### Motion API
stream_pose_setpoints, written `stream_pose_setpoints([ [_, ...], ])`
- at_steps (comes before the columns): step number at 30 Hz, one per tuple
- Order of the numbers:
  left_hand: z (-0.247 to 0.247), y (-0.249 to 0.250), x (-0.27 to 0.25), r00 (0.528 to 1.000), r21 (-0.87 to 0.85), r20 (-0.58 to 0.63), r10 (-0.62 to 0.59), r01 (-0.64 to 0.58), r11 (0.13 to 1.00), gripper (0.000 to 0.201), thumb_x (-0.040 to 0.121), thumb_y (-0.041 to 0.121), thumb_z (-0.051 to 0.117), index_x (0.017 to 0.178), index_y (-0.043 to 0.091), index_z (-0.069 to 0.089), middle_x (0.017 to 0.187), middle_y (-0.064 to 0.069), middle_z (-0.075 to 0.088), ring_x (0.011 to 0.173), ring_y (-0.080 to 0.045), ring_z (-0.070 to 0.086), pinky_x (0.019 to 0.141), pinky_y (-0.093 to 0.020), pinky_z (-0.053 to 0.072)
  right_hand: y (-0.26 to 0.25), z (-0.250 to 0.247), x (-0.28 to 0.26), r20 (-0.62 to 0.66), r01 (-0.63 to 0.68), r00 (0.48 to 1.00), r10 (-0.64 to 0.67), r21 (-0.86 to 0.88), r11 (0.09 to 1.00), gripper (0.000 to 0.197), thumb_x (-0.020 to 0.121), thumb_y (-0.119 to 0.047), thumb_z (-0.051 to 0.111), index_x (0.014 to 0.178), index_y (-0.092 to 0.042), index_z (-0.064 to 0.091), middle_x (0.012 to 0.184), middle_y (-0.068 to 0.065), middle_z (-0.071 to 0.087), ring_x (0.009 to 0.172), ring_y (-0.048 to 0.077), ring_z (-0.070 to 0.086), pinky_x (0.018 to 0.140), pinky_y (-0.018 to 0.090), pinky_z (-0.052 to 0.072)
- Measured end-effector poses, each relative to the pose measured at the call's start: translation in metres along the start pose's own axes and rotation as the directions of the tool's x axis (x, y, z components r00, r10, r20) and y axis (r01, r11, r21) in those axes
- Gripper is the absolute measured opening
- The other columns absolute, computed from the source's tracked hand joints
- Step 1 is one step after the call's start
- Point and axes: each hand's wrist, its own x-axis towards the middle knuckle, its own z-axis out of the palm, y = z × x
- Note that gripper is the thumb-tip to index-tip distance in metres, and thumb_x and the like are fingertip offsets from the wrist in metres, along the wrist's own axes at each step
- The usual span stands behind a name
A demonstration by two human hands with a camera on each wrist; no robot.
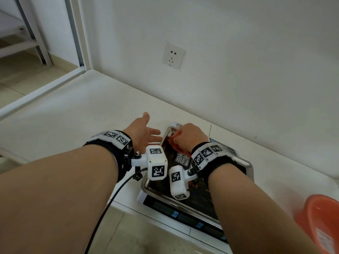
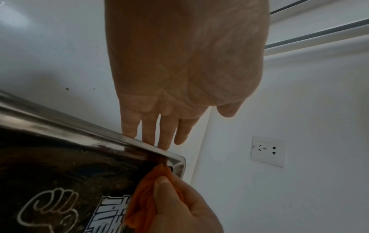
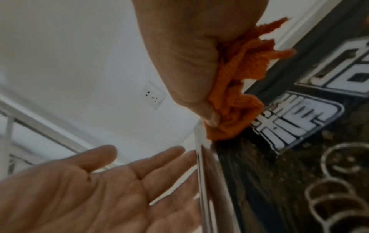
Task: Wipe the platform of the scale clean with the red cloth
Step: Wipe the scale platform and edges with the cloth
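Observation:
The scale point(image 1: 183, 215) sits on a white ledge against the wall, and its steel platform point(image 1: 146, 186) carries a dark printed surface speckled with crumbs point(image 3: 257, 159). My right hand point(image 1: 187, 134) grips the bunched red cloth point(image 3: 235, 100) and presses it onto the platform's far left corner point(image 2: 177, 160). My left hand point(image 1: 145, 132) is flat, palm turned up, with straight fingers point(image 2: 147, 134) reaching to the platform's left rim point(image 3: 201, 173). It holds nothing.
A wall socket point(image 1: 173, 55) is set in the white wall behind the scale. An orange plastic basin point(image 1: 319, 224) stands at the right edge. Left of the scale the white ledge point(image 1: 73, 114) runs to a door frame point(image 1: 73, 33).

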Motion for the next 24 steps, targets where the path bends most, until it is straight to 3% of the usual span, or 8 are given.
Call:
stream_pose_setpoints([
  [3, 0.0, 0.0, 0.001, 1.0, 0.005, 0.006, 0.006, -0.006, 1.0, 0.088, 0.09, 0.071, 0.015, 0.149, 0.006, 0.029, 0.149, -0.018, 0.039, 0.138, -0.037, 0.037, 0.112, -0.054, 0.029, 0.014, -0.011, -0.002, 0.091, -0.055, 0.995, 0.035, 0.23, 0.972, 0.008, 0.086, -0.014, 0.071, 0.085, -0.014, 0.078, 0.077, 0.002, 0.077, 0.073, 0.019, 0.075, 0.07, 0.033, 0.063],
  [5, 0.001, -0.001, 0.0, 1.0, 0.021, -0.002, 0.001, -0.001, 1.0, 0.087, 0.092, 0.069, 0.015, 0.149, 0.006, 0.029, 0.15, -0.015, 0.039, 0.138, -0.037, 0.037, 0.11, -0.051, 0.033, 0.031, -0.019, 0.002, 0.046, -0.121, 0.993, 0.112, 0.344, 0.931, 0.007, 0.081, -0.009, 0.071, 0.085, -0.01, 0.076, 0.08, 0.007, 0.079, 0.081, 0.029, 0.077, 0.08, 0.048, 0.063],
  [7, 0.003, -0.001, -0.001, 1.0, 0.036, -0.019, -0.002, 0.002, 0.999, 0.084, 0.093, 0.067, 0.015, 0.149, 0.006, 0.03, 0.15, -0.012, 0.039, 0.138, -0.036, 0.036, 0.105, -0.05, 0.036, 0.047, -0.024, 0.004, -0.021, -0.13, 0.989, 0.147, 0.36, 0.924, 0.009, 0.078, -0.004, 0.068, 0.084, -0.01, 0.073, 0.08, 0.011, 0.078, 0.08, 0.034, 0.077, 0.077, 0.056, 0.062],
  [11, 0.005, -0.002, 0.0, 0.999, 0.041, -0.034, 0.002, -0.001, 0.999, 0.082, 0.094, 0.066, 0.018, 0.147, 0.006, 0.033, 0.149, -0.011, 0.041, 0.137, -0.035, 0.037, 0.105, -0.05, 0.036, 0.063, -0.027, -0.002, 0.028, -0.207, 0.976, 0.214, 0.401, 0.892, 0.022, 0.083, 0.008, 0.052, 0.08, -0.009, 0.066, 0.085, 0.018, 0.076, 0.075, 0.036, 0.076, 0.057, 0.037, 0.058],
  [14, 0.005, -0.002, 0.001, 0.999, 0.036, -0.036, 0.006, -0.004, 0.999, 0.081, 0.094, 0.065, 0.018, 0.148, 0.006, 0.033, 0.149, -0.011, 0.041, 0.138, -0.035, 0.036, 0.104, -0.05, 0.036, 0.068, -0.018, -0.005, -0.04, -0.227, 0.966, 0.256, 0.351, 0.909, 0.025, 0.086, 0.001, 0.047, 0.077, -0.008, 0.069, 0.071, 0.008, 0.073, 0.055, 0.022, 0.071, 0.043, 0.027, 0.054],
  [16, 0.005, -0.002, 0.001, 0.999, 0.04, -0.047, 0.007, -0.005, 0.999, 0.08, 0.095, 0.064, 0.019, 0.147, 0.006, 0.035, 0.148, -0.012, 0.042, 0.137, -0.035, 0.037, 0.098, -0.049, 0.039, 0.07, -0.009, -0.004, -0.152, -0.223, 0.956, 0.251, 0.182, 0.958, 0.024, 0.077, -0.014, 0.051, 0.071, -0.012, 0.074, 0.064, 0.002, 0.074, 0.063, 0.022, 0.073, 0.059, 0.035, 0.062],
  [19, 0.005, -0.002, 0.002, 0.999, 0.049, -0.048, 0.011, -0.008, 0.999, 0.077, 0.096, 0.062, 0.022, 0.146, 0.005, 0.036, 0.147, -0.011, 0.043, 0.137, -0.035, 0.038, 0.098, -0.049, 0.039, 0.067, -0.002, -0.003, -0.192, -0.196, 0.961, 0.199, 0.039, 0.98, 0.023, 0.069, -0.029, 0.056, 0.073, -0.014, 0.073, 0.068, 0.001, 0.072, 0.068, 0.021, 0.07, 0.064, 0.033, 0.06],
  [24, 0.007, -0.002, 0.0, 0.999, 0.079, -0.049, 0.017, -0.013, 0.997, 0.075, 0.096, 0.06, 0.023, 0.147, 0.006, 0.035, 0.15, -0.011, 0.041, 0.139, -0.036, 0.035, 0.102, -0.05, 0.037, 0.062, -0.002, -0.004, -0.18, -0.169, 0.974, 0.141, -0.154, 0.973, 0.02, 0.084, -0.038, 0.067, 0.093, -0.02, 0.072, 0.089, -0.001, 0.073, 0.085, 0.02, 0.068, 0.067, 0.029, 0.049],
])
